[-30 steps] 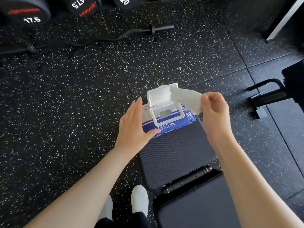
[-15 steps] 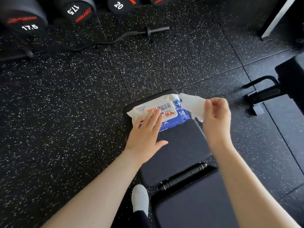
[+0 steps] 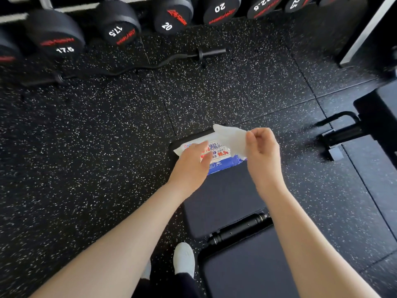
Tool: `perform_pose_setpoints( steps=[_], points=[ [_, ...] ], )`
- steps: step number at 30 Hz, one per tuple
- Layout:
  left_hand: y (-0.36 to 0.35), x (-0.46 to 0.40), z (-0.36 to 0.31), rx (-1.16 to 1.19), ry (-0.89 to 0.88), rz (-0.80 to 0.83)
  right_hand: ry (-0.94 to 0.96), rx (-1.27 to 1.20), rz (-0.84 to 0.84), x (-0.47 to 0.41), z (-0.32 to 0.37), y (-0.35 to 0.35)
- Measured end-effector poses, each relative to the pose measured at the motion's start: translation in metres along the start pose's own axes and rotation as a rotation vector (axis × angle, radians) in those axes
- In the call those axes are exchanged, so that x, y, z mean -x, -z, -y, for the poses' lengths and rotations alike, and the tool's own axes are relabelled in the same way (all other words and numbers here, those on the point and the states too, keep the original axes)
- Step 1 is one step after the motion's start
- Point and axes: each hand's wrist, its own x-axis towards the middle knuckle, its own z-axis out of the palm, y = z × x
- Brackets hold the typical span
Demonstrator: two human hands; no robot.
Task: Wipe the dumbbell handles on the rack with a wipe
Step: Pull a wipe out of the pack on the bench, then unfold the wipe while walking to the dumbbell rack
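The left hand hovers with loose, straight fingers over the wipe pack at the far end of the bench pad. The right hand pinches the wipe, which hangs toward the left. The dumbbells lie well ahead in a row running left to right, ends facing the person, handles hidden; neither hand is clearly nearer.

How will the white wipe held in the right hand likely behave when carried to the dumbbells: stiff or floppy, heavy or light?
Probably floppy: the wipe sags and creases from where the right hand pinches it. Likely very light, since a pinch at one edge carries it. Possibly damp, having come from the sealed-style pack.
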Motion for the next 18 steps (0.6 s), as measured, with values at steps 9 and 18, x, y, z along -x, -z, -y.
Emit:
perform_pose_setpoints(
  steps=[9,18],
  points=[
    [0.122,0.063,-0.113,0.937,0.226,0.060,0.115,-0.163,0.137,0.036,0.164,0.011],
    [0.240,0.185,-0.182,0.719,0.012,-0.421,0.112,-0.164,0.294,0.115,0.270,0.025]
  ],
)
